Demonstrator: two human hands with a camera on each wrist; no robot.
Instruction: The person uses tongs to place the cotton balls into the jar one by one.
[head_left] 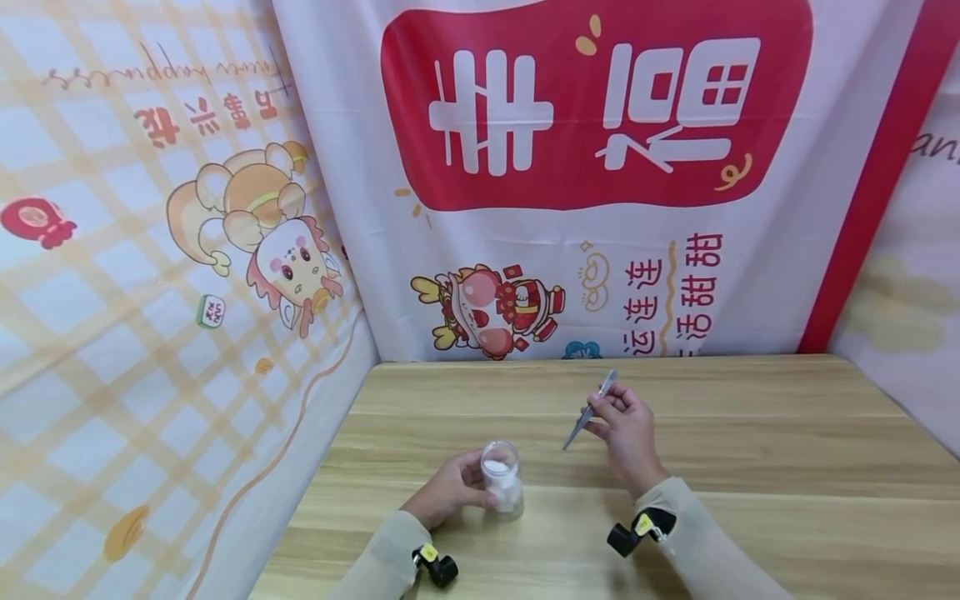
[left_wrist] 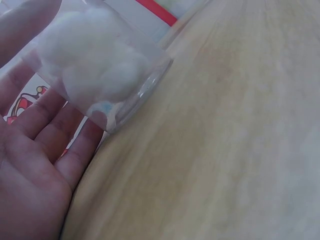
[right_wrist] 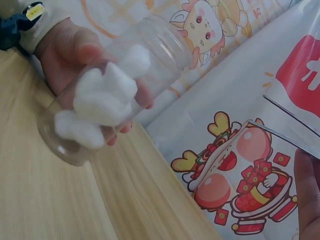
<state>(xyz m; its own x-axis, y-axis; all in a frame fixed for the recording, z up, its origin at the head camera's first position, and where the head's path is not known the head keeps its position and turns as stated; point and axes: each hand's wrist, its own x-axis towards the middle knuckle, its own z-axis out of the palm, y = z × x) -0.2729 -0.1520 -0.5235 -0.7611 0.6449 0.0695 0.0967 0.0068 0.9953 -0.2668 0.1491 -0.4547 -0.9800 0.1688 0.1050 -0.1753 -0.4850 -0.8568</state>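
A clear jar (head_left: 513, 507) without a lid stands on the wooden table, with several white cotton balls (right_wrist: 105, 95) inside. My left hand (head_left: 452, 490) grips it from the left side, thumb and fingers around its wall; the left wrist view shows the fingers behind the jar (left_wrist: 152, 82). To the right, above the table, my right hand (head_left: 630, 433) pinches a pair of metal tweezers (head_left: 588, 412) that slant down to the left. In the right wrist view the two tips of the tweezers (right_wrist: 280, 134) stand apart with nothing between them.
The wooden table (head_left: 787, 433) reaches back to a white and red printed cloth (head_left: 480, 242). A checked printed cloth (head_left: 150, 375) borders its left side. Small black cameras (head_left: 633, 537) sit on both wrists.
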